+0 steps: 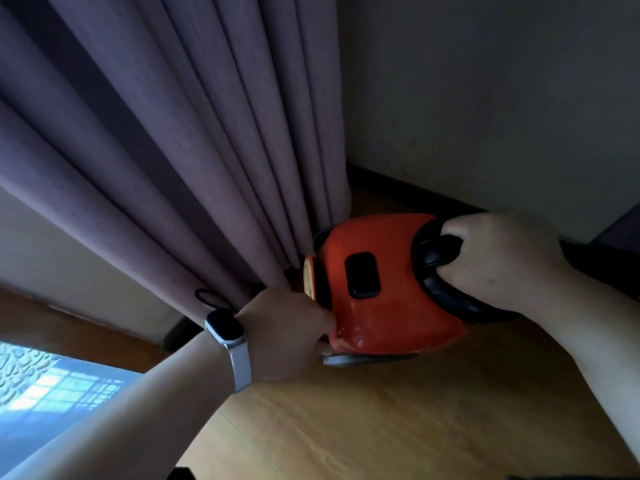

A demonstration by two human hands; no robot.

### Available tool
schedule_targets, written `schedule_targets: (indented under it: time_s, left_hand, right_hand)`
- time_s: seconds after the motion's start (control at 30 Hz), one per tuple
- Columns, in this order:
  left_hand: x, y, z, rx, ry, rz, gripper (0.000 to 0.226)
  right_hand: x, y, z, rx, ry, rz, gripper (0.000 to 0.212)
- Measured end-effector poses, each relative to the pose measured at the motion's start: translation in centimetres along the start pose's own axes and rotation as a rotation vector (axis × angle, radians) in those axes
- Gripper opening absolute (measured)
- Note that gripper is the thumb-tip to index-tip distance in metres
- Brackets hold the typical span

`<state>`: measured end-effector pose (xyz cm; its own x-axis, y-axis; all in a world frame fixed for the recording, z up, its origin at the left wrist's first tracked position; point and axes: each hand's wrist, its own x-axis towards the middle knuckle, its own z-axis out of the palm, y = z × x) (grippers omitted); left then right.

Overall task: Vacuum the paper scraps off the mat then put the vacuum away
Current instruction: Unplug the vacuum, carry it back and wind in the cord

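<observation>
Now the orange vacuum point(381, 282) is down by the wooden floor point(381, 417), right beside the purple curtain point(173, 150) at its 10 o'clock. The right hand point(502, 265) is wrapping its fingers point(450, 232) tight round the black handle point(437, 258) at 3 o'clock. The left hand point(287, 336), wearing a watch point(225, 329), is pinching the body at 8 o'clock.

Legible text, brands, numbers: none.

- Vacuum point(388, 289): yellow label point(308, 279) on its left end, seen almost edge-on; the marks on it are too blurred to read.
- Black button point(362, 275) on the vacuum's top: no sign can be made out on it.
- Watch point(225, 329): screen dark, nothing readable.
</observation>
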<state>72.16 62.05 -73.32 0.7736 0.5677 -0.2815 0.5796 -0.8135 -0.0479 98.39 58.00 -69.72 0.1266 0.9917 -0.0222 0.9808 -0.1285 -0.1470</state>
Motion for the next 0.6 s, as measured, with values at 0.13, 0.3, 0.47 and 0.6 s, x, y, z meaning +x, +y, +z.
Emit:
schedule_targets:
  time_s: [0.13,0.3,0.47,0.6]
  left_hand:
    - [0.1,-1.9,-0.6,-0.194,0.048,-0.011,0.040]
    - [-0.6,-4.7,-0.7,-0.649,0.067,-0.208,0.034]
    - [-0.5,-6.4,0.5,-0.862,0.262,-0.272,0.026]
    - [-0.3,-7.5,1.9,-1.037,0.265,-0.286,0.011]
  right_hand:
    - [-0.3,-0.4,-0.1,-0.054,-0.033,-0.085,0.019]
    - [-0.7,-0.9,-0.3,-0.076,-0.031,-0.183,0.021]
    - [-0.8,-0.6,-1.1,-0.083,-0.035,-0.243,0.021]
    - [-1.4,-0.5,-1.5,-0.025,0.004,-0.220,0.016]
